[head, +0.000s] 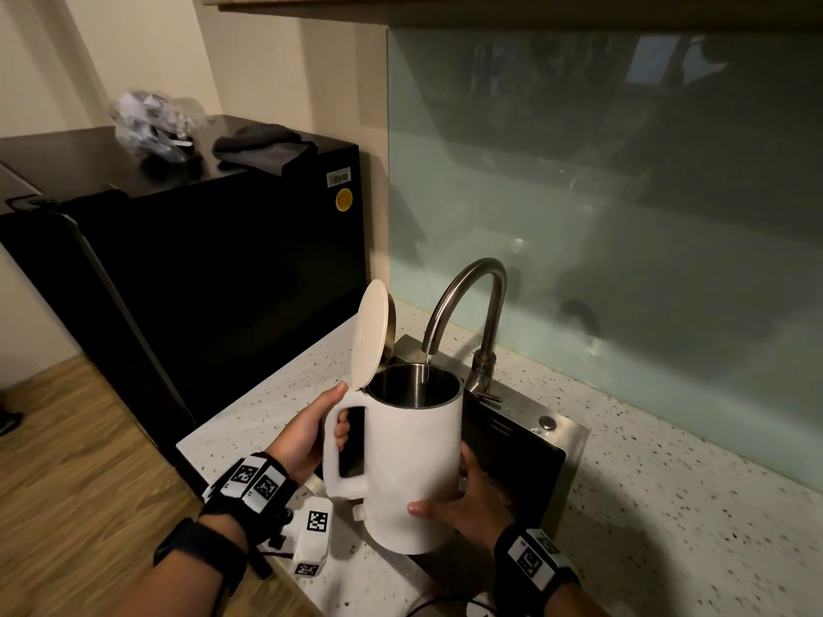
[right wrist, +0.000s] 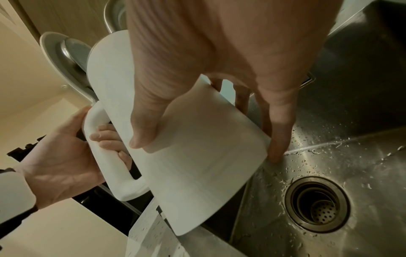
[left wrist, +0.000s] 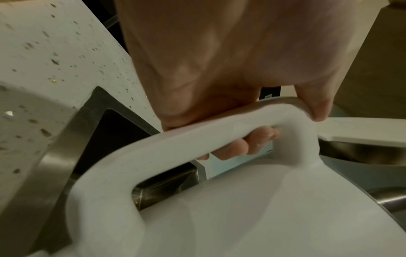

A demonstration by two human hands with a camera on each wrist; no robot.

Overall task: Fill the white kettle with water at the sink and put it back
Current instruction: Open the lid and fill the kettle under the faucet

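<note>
The white kettle (head: 414, 460) hangs upright over the steel sink (head: 521, 447), its round lid (head: 372, 336) flipped open to the left. A thin stream of water (head: 426, 371) runs from the curved faucet (head: 467, 305) into the kettle's steel inside. My left hand (head: 311, 429) grips the handle (left wrist: 175, 147), thumb on top and fingers curled through the loop. My right hand (head: 472, 496) holds the lower body of the kettle (right wrist: 197, 156), thumb in front, fingers (right wrist: 279, 121) round the far side. How much water is inside is hidden.
The speckled countertop (head: 668, 505) runs right of the sink below a glass backsplash (head: 623, 216). A black fridge (head: 200, 260) stands left, with a plastic bag (head: 151, 122) and dark cloth (head: 262, 149) on top. The wet basin has a drain (right wrist: 316, 203). A black cord (head: 445, 603) lies near the front edge.
</note>
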